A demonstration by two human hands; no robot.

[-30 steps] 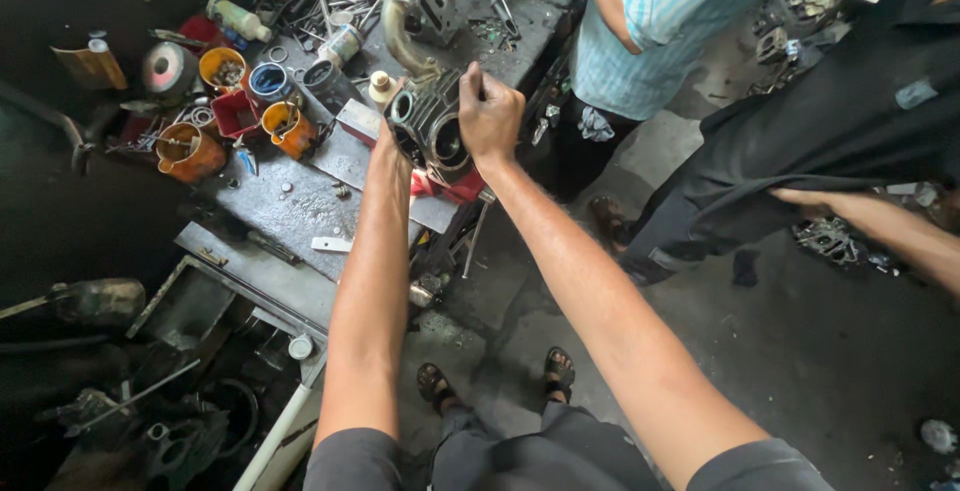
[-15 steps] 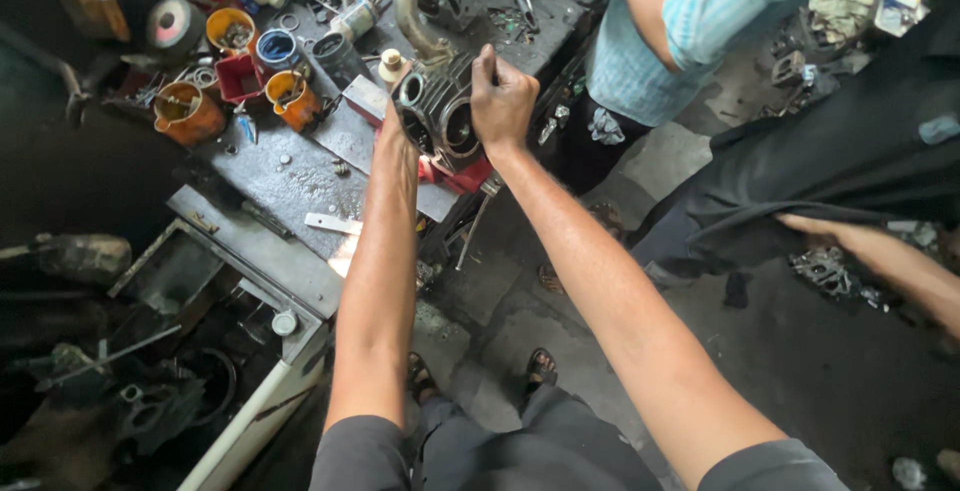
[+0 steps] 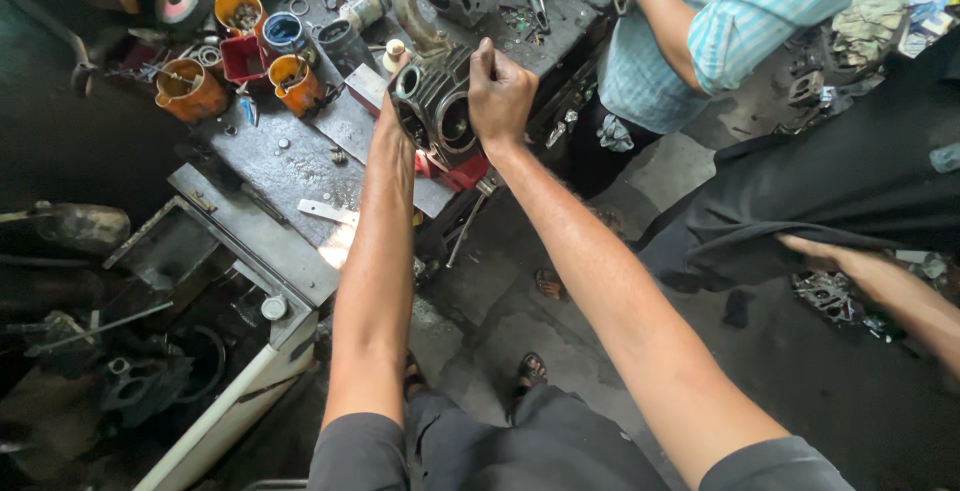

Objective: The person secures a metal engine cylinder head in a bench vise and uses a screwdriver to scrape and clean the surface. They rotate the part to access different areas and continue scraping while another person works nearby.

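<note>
- Holding a dark metal engine cylinder block (image 3: 437,111) upright at the near edge of the steel workbench (image 3: 270,166), we have it between both hands, its two round bores facing us.
- Our right hand (image 3: 500,91) is curled tight over the block's top right corner; the block lies just left of and below those fingers.
- Our left hand (image 3: 388,111) is mostly hidden behind the block's left side; it touches the metal, but we cannot tell how its fingers are set.
- Its long axis runs roughly up and down between our wrists, both equally near.
- Orange tubs (image 3: 187,91) stand well left; a person in a striped shirt (image 3: 700,21) works beyond.
</note>
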